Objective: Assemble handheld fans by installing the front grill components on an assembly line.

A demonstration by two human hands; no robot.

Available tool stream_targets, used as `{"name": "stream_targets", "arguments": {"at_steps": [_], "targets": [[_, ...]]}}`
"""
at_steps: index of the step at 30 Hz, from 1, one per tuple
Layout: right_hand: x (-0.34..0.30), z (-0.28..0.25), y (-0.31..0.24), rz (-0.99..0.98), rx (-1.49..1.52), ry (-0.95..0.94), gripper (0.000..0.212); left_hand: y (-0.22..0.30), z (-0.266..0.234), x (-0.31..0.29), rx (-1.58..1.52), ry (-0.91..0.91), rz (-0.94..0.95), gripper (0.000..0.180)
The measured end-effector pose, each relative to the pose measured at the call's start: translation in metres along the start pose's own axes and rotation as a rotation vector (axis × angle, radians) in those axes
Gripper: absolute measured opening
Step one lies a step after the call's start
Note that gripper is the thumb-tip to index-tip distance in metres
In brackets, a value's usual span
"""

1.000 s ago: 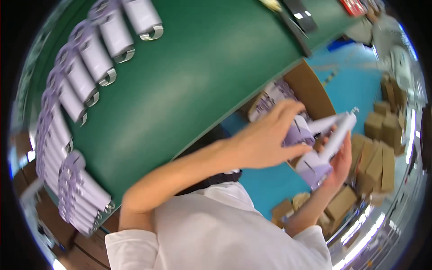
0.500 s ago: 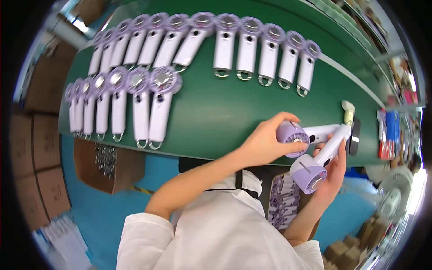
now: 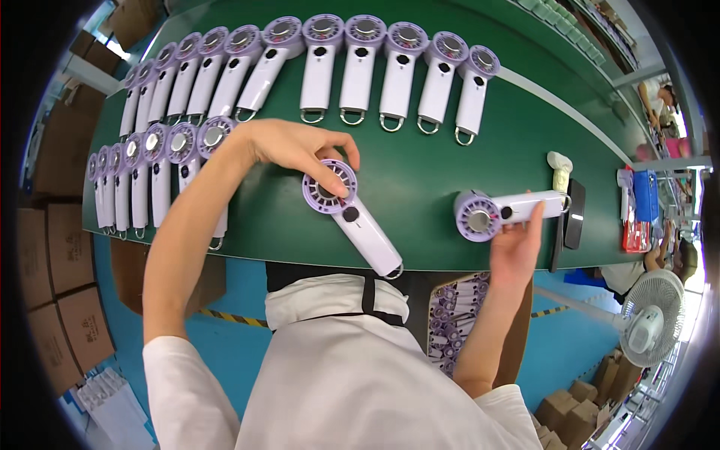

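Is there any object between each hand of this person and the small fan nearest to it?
Nothing visible stands in the way: the left hand holds one fan directly, and the right hand holds another fan directly.

Bright overall, strong fisheye edge distortion

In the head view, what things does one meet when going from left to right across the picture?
Stacked brown cartons → handheld fan touched by the left hand → second handheld fan in the right hand → flat black object → blue bin.
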State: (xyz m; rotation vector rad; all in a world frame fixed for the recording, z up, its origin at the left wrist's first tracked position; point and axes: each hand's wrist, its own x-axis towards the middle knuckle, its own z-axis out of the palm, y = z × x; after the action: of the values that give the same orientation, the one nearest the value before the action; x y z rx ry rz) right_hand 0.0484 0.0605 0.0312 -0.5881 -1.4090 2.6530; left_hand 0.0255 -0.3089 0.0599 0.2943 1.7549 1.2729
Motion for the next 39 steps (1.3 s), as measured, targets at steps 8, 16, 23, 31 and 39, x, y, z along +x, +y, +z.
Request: {"name": "stream_targets", "arguments": {"at_steps": [8,16,23,31,39], "targets": [[-0.036,-0.016,0.008,0.215,-0.023,-0.004,0.039,0.039,-0.002,0.031,0.377,0.123,0.004,0.05],[-0.071,-0.033,0.007,0.348,-0.108,0.081,0.044,0.03,0.035,0.047,0.253,0.435,0.272,0.05],[-0.08,-0.036,0.005,0.417,-0.432,-0.058,0.047,-0.006,0.122,0.012,-0.154,1.356,0.244,0.011],[-0.057,-0.023,-0.003,0.734,-0.544,-0.469,0.028,0.001,0.177,0.052,0.276,1.243,-0.037,0.048],[-0.045,0.016,0.012,0.754,-0.609,-0.571,0.051,-0.002,0.149,0.027,-0.645,1.016,0.182,0.036]]}}
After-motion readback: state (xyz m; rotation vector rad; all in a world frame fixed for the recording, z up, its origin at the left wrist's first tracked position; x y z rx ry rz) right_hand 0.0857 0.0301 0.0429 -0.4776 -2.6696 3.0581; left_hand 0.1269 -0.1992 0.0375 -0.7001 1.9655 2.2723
